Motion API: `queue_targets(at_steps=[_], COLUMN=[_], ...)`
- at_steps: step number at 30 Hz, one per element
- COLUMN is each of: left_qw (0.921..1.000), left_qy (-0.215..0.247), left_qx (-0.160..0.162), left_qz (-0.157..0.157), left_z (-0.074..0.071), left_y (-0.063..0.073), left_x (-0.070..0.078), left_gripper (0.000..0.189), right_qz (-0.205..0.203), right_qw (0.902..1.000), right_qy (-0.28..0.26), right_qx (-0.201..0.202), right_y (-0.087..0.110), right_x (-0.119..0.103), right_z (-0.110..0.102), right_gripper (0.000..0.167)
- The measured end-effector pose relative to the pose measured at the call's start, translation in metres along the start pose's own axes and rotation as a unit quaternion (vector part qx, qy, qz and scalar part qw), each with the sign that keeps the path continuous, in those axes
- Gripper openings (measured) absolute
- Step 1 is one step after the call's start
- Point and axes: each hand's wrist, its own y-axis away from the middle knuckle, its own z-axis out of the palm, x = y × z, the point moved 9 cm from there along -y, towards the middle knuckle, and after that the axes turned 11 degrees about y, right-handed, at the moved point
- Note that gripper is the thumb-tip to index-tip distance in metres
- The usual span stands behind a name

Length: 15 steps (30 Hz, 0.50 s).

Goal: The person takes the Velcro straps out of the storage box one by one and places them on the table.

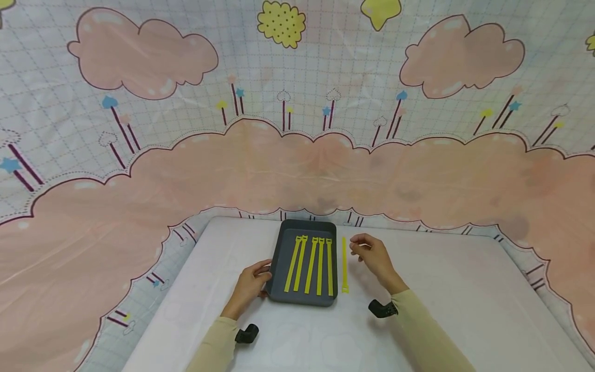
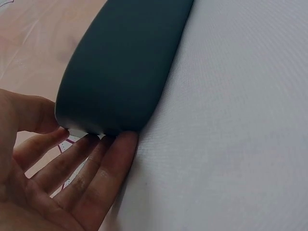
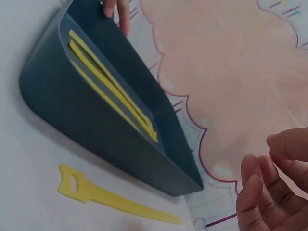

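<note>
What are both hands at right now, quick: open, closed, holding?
Left hand: closed on the gray tray, holding its left side.
Right hand: closed, fingers curled, nothing held, beside the loose yellow strip.

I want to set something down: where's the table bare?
Bare table: right of the right hand; left of the left hand; and off the near side of the tray, between the sleeves. Crowded: the tray, with five straps inside, and the gap from tray to right hand, where a loose strap lies.
</note>
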Motion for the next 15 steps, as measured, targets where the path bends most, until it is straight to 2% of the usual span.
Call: queue_targets(at_steps=[15], left_qw=[1.0], left_qy=[-0.004], left_qx=[0.003], left_qz=[-0.003], left_z=[0.001], left_y=[0.001], left_x=[0.001], left_gripper=[0.044], right_qz=[-0.098], right_qw=[0.9952], right_qy=[0.001], right_qx=[-0.01], right_y=[0.021], right_x=[-0.049], right_z=[-0.002], right_gripper=[0.023])
